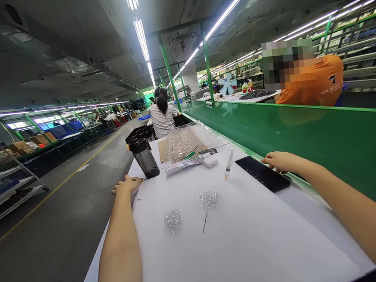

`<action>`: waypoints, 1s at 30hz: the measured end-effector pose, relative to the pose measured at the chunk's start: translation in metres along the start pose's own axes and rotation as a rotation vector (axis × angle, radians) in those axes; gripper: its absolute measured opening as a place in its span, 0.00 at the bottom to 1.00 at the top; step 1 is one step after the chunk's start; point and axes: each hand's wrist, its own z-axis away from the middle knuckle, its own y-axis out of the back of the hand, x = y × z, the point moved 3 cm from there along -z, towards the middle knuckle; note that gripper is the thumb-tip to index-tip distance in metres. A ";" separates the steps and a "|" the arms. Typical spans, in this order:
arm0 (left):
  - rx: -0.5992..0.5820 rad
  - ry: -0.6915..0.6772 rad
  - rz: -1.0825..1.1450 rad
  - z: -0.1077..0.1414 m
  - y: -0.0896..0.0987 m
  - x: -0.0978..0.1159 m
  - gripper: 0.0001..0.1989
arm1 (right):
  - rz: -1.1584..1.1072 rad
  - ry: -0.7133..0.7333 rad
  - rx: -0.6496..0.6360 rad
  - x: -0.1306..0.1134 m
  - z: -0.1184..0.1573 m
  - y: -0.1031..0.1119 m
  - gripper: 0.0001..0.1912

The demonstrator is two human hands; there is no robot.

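My left hand [127,185] rests on the near-left edge of a white work surface [251,245], close to a black-capped water bottle [146,159] and holding nothing. My right hand [281,161] lies with its fingertips on a black tablet or phone [262,173]. Between my hands lie two small heaps of clear rhinestones [173,222] [210,199], with a thin pointed stick [205,222] just below them. Farther on are a glass syringe [229,164], green tweezers [189,154], a white packet [183,165] and a clear plastic tray [188,141] on cardboard.
A green divider wall [308,147] runs along the bench's right side, with a co-worker in an orange shirt [312,82] beyond it. Another co-worker in grey [163,121] sits ahead, past a black crate [138,134]. A concrete aisle and shelving lie left.
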 end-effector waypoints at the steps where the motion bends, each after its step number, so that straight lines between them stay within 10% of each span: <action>1: -0.003 0.004 -0.004 0.001 0.000 -0.001 0.47 | 0.001 -0.006 -0.002 -0.001 0.001 0.000 0.15; 6: 0.120 0.039 0.039 0.010 0.009 -0.002 0.36 | -0.005 -0.019 -0.008 -0.006 0.006 0.001 0.15; 12: 0.400 -0.016 0.218 0.025 0.023 0.010 0.44 | 0.000 0.001 -0.015 0.000 -0.003 -0.002 0.12; 30: 0.298 -0.053 0.160 0.023 0.019 0.010 0.41 | -0.053 -0.010 0.065 0.036 -0.046 -0.021 0.19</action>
